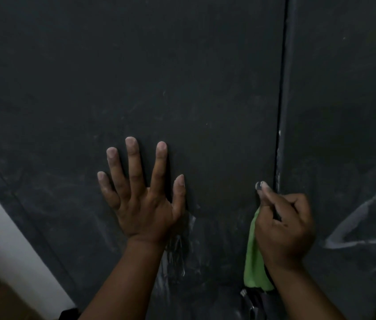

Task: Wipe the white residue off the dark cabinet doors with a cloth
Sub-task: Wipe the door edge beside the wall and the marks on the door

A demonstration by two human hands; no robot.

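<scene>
Here the left hand (139, 197) lies flat with fingers spread against the left cabinet door (136, 77). The right hand (283, 227) is curled round a green cloth (253, 259), one fingertip (262, 186) touching that door's right edge at the seam (281, 88). White residue (355, 222) streaks the right door (343, 88) near its lower edge; fainter smears (177, 252) show beneath the left wrist.
</scene>
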